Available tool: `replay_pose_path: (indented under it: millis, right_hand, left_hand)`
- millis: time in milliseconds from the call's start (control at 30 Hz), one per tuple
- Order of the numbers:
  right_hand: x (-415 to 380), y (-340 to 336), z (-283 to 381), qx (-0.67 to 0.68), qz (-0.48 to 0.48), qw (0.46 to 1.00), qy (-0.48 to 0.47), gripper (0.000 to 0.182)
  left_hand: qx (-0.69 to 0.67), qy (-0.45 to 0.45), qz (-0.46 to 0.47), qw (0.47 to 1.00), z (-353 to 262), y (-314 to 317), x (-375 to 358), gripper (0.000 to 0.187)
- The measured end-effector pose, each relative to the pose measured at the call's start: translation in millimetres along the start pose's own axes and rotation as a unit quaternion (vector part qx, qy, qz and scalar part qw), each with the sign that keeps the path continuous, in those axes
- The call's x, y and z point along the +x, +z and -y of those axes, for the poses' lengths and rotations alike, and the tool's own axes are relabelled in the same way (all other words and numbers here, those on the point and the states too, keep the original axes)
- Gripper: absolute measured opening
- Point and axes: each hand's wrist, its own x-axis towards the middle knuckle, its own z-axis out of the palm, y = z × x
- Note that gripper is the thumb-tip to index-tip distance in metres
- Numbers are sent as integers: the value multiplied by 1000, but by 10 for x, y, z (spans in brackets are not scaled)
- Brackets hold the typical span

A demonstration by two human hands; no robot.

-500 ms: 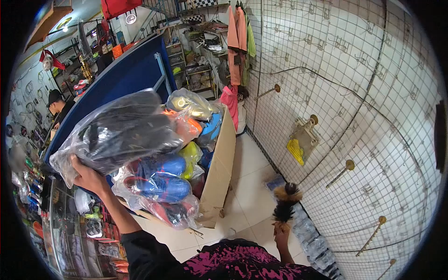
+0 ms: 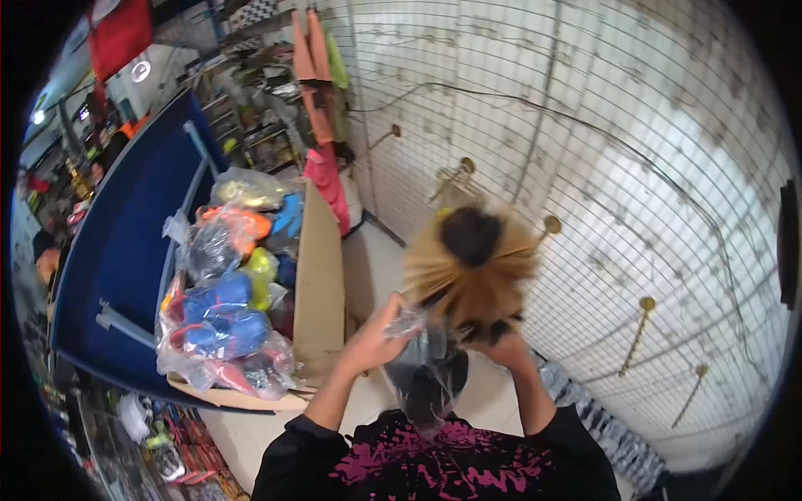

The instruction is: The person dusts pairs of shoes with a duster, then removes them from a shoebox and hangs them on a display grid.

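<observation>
In front of my body hangs a clear plastic bag with something black inside point(image 2: 424, 371). My left hand point(image 2: 386, 332) is closed on the bag's upper edge. A feather duster point(image 2: 476, 267), tan with a dark centre, stands raised above the bag and hides part of it. My right hand point(image 2: 503, 349) is closed round the duster just below its dark feathers. To the left, an open cardboard box point(image 2: 322, 275) holds bagged shoes, among them a blue pair point(image 2: 221, 321), with yellow-green and orange ones beside it.
A blue panel point(image 2: 125, 242) stands behind the box. Wire grid point(image 2: 618, 184) with hooks covers the wall at right. Packed bags point(image 2: 585, 417) line the wall's foot. Pink clothing point(image 2: 327, 188) hangs at the back. Another person point(image 2: 46, 250) is at far left.
The black bagged item has moved from above the box to in front of my body. The duster has risen toward the camera. My hands have come closer together, and the view has turned right.
</observation>
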Motion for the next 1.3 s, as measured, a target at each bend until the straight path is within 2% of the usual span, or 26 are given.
replay_pose_path:
  millis: [100,233,300,367,433,533,600,667,700,767,833,900,933,967,1000,1067,1167,1233,1300]
  right_hand:
    - [-97,5,-63,112,49,990,73,26]
    - [-305,-198,121,26,-5,984,177,29]
    - [-466,-215,111,-27,-59,982,179,26]
    - [-593,-157,-115,-79,-131,982,106,18]
    - [-632,-207,-220,-78,-152,982,86,22]
    - [-729,-173,-541,26,-166,981,101,24]
    - [-713,-225,-564,80,-97,981,148,24]
    - [-408,-506,-344,77,46,975,205,24]
    - [-317,-527,-248,100,10,972,214,32]
    - [-165,-625,-230,43,126,967,219,42]
    - [2,-657,-308,-15,212,959,189,48]
    - [56,-515,-407,-62,279,949,132,52]
    - [60,-443,-422,-69,283,950,115,54]
    - [98,-383,-439,-78,285,951,95,56]
    - [162,-340,-433,-88,283,952,74,58]
    - [316,-300,-305,-71,342,935,65,58]
    - [471,-209,-165,15,437,895,87,59]
    - [574,-83,-208,69,519,845,104,58]
    - [645,108,-227,20,509,861,11,60]
  left_hand:
    - [46,107,106,988,266,639,133,56]
    - [140,129,111,975,567,1107,245,57]
    - [184,150,91,967,710,1270,283,57]
    - [192,177,66,963,729,1337,367,57]
    - [161,179,47,969,568,1318,447,58]
    - [14,86,68,994,52,1195,541,66]
    - [-49,25,125,991,-158,1165,580,72]
    - [-68,-13,210,975,-249,1175,592,77]
    - [-59,-53,185,979,-418,1161,556,75]
    - [-87,5,151,985,-234,1415,487,68]
    - [-95,54,116,987,-367,1477,514,55]
    - [-180,-43,130,974,-390,1531,444,47]
    - [-223,-88,133,962,-395,1554,408,43]
    - [-196,-63,77,975,-392,1589,367,31]
    - [-221,-74,53,971,-339,1630,323,29]
    - [-270,-97,8,958,-218,1695,197,25]
    - [-340,-151,7,928,-205,1585,59,21]
    - [-308,-141,21,941,-189,1523,14,23]
    - [-238,-161,36,957,-180,1428,-15,27]
